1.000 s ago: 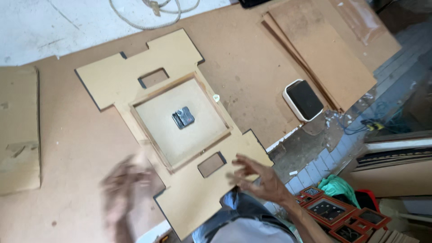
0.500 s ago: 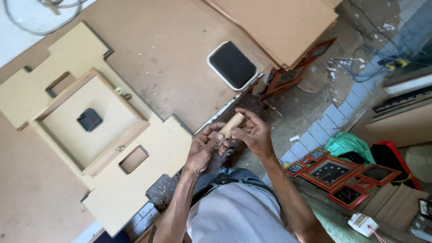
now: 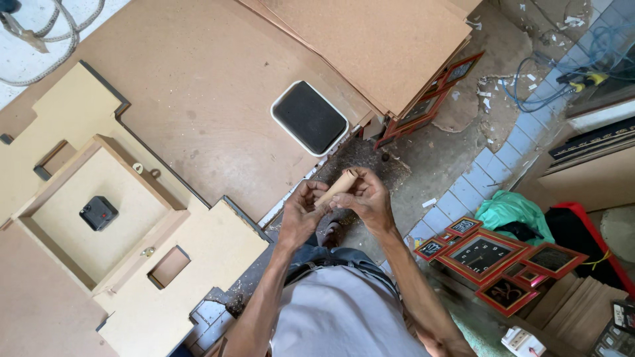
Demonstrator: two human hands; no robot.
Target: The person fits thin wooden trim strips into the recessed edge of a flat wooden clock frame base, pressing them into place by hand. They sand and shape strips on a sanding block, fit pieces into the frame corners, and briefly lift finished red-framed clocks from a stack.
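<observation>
Both hands meet in front of my body over the floor beside the board. My left hand [image 3: 299,213] and my right hand [image 3: 363,196] grip a small tan roll [image 3: 337,185], like rolled paper or sandpaper, between the fingers. To the left lies a pale cut-out wooden panel [image 3: 218,248] with a raised square frame [image 3: 142,241]. A black clock mechanism [image 3: 98,213] sits in the frame's middle.
A brown board [image 3: 198,92] covers the floor under the panel. A black pad with a white rim [image 3: 309,118] lies on it. Stacked boards [image 3: 377,46] lie at the top. Red-framed clocks [image 3: 493,258] lie at right, a green bag [image 3: 512,211] and cables [image 3: 555,79] beyond.
My hands left the panel and came together on the tan roll. The view shifted right, so the panel now sits at the left. In the last half second the hands barely moved.
</observation>
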